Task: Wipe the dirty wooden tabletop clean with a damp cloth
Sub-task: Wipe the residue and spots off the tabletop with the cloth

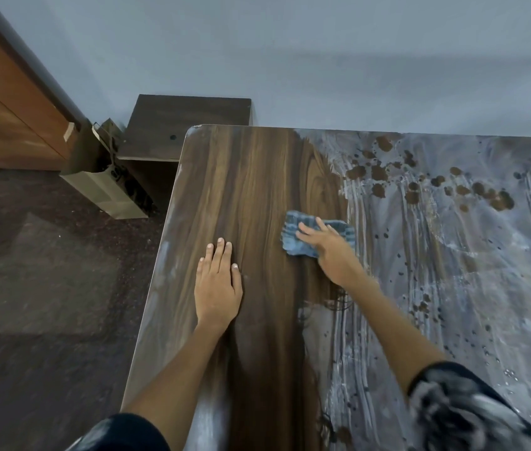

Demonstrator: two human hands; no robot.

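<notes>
Because the cloth (318,237) is a small, soft, crumpled piece of blue fabric, it is judged to be light and limp, likely clinging a little to the surface if damp, and best handled by being pressed flat under the palm and fingers rather than pinched at an edge. It is seen lying on the worktop (257,177) directly beneath the right hand (329,250), whose fingers are spread fairly straight over its top, with folds showing beyond the fingertips and to the thumb side. The left hand (218,284) is laid flat and wide on bare wood, holding nothing, well apart from the cloth on its left.

Around and under the left hand, dark wood grain is shown clean. To the right of the right hand, the surface is covered with a pale grey, streaky film, and brown splashes (427,187) are scattered beyond it toward the far edge. About 1 half of the visible surface is judged to remain dirty. Firm, even pressure is thought to be needed so that the film is lifted rather than smeared.
</notes>
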